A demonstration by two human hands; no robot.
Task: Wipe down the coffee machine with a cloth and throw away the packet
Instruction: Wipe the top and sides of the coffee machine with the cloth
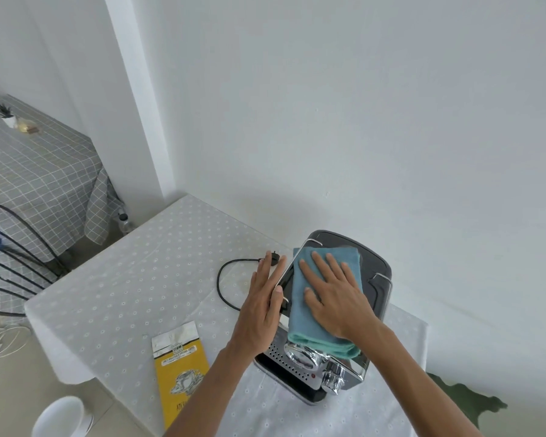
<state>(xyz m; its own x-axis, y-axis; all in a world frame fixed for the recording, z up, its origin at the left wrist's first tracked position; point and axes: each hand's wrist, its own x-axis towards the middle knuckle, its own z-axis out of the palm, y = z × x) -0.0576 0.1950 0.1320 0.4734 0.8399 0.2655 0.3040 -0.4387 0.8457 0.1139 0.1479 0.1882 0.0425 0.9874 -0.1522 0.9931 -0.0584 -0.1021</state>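
Head view: looking down on a worktop covered in a white cloth with small dots, set against a white wall.
Coffee machine: the black and chrome coffee machine stands at the lower centre right of the frame, on the worktop near the wall. Its chrome front and perforated tray face the bottom of the frame.
Cloth: a folded teal cloth lies flat on top of the machine, and its near end hangs just over the chrome front.
Right hand: the right hand lies palm down on the cloth, fingers straight and spread, gripping nothing.
Left hand: the left hand rests flat against the machine's left side, fingers straight and together, thumb at the top edge.
Packet: a yellow packet with a silver top lies flat on the worktop at lower centre left, apart from the machine and both hands.
Writing: the packet bears a small white label, a white text band, a cup drawing and dark letters lower down. None of it is sharp enough to read. No brand shows on the machine.
Cord: a black power cord loops on the worktop left of the machine, its plug by the left fingertips.
Surroundings: at upper left, a table in a grey checked cloth carries a small potted plant. A black wire chair stands at the left edge.
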